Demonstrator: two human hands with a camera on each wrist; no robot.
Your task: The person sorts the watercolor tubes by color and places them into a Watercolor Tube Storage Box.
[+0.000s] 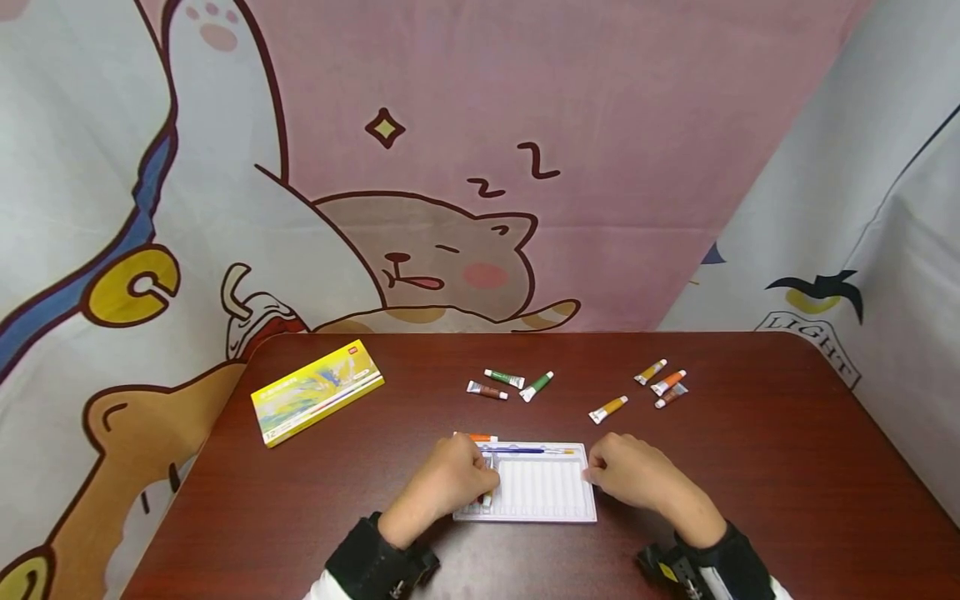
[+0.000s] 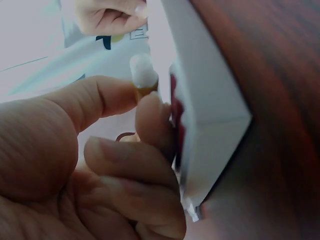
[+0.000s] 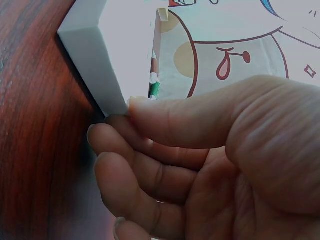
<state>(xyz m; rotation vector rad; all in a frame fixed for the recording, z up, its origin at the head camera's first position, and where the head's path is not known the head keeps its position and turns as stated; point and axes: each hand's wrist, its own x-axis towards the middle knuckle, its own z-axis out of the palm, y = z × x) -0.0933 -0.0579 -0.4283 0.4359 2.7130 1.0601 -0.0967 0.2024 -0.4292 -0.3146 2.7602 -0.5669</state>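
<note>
A white ribbed plastic tray [image 1: 551, 492] lies on the table between both hands. Over its left end, my left hand [image 1: 452, 473] pinches a small paint tube between thumb and forefinger. The tube's white cap [image 2: 143, 71] and a bit of ochre body show in the left wrist view; the fingers hide the rest. My right hand [image 1: 633, 468] grips the tray's right edge, thumb [image 3: 165, 117] on the rim and fingers curled below. A thin blue paintbrush [image 1: 517, 451] lies along the tray's far side. Just behind is an orange paint tube [image 1: 480, 437].
A yellow paint box [image 1: 317, 393] lies at the back left of the brown table [image 1: 300, 500]. Beyond the tray are two green tubes [image 1: 504, 378] and a brown tube [image 1: 487, 390]. Several more tubes, among them a yellow-orange tube [image 1: 608, 409], lie to the right.
</note>
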